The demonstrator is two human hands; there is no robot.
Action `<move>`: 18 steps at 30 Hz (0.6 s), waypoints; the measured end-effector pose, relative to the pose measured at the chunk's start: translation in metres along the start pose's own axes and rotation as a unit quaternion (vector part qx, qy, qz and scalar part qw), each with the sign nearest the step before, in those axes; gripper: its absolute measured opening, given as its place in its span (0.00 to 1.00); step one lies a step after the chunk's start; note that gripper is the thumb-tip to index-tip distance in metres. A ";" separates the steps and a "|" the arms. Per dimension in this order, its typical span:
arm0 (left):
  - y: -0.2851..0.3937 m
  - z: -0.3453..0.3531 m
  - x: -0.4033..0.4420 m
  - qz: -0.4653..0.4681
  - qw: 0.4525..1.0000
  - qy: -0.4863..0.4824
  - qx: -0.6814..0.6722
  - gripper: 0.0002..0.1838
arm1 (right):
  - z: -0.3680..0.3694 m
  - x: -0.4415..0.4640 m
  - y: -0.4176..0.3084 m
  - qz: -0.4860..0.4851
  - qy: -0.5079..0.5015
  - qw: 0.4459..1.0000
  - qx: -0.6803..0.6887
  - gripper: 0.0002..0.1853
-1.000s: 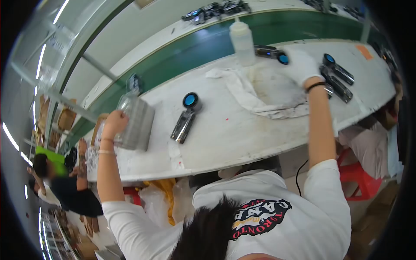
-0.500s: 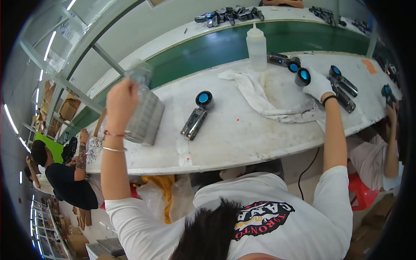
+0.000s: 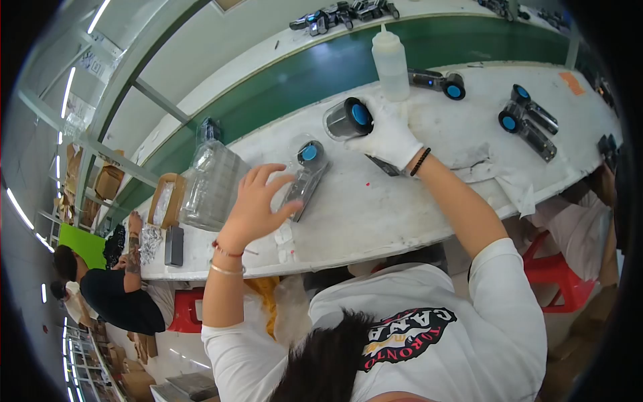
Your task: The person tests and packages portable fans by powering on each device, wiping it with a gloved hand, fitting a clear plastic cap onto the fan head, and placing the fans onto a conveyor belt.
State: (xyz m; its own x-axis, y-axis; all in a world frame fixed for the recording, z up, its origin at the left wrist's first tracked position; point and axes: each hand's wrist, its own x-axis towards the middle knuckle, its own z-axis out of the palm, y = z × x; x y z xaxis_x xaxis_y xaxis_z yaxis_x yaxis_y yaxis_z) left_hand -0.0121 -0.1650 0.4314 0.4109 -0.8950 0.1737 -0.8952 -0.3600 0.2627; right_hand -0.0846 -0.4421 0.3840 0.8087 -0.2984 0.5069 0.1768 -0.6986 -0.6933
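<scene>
My left hand [image 3: 258, 201] is bare, its fingers spread, just left of and partly over a dark device [image 3: 309, 175] with a blue round face. A clear plastic film seems to lie about that device. My right hand [image 3: 390, 137], in a white glove, is wrapped round a second device [image 3: 349, 118] with a blue disc and a clear grey head; part of its dark handle shows below the glove. Under and to the right of the glove lies a white cloth [image 3: 469, 167]. A clear squeeze bottle [image 3: 390, 65] stands behind my right hand.
Plastic-wrapped blocks [image 3: 216, 184], a cardboard box [image 3: 166, 201] and a dark grey box [image 3: 174, 246] sit at the left. More devices [image 3: 529, 124] lie at the right, another [image 3: 439, 83] beside the bottle. A green belt [image 3: 301, 74] runs behind. People sit at both sides.
My right hand has moved left with the device. My left hand has come away from the wrapped blocks, right and down to the lying device, its fingers now opened.
</scene>
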 end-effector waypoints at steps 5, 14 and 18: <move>-0.002 0.027 -0.022 0.022 0.988 -0.108 0.105 0.29 | 0.016 -0.003 0.010 -0.002 0.092 0.996 0.019 0.33; -0.069 0.054 0.088 -0.011 0.980 -0.017 0.198 0.35 | 0.024 -0.008 0.014 -0.087 0.148 0.985 0.035 0.34; -0.104 0.071 0.158 -0.086 0.954 0.093 0.273 0.40 | 0.024 -0.011 0.011 -0.054 0.129 0.986 0.093 0.34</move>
State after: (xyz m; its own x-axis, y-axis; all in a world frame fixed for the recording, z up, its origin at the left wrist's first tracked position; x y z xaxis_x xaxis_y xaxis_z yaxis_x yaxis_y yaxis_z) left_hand 0.1333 -0.2875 0.3640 0.5384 -0.7664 0.3503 -0.7475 -0.6263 -0.2213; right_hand -0.0781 -0.4315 0.3585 0.6147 -0.4010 0.6793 0.3724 -0.6116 -0.6980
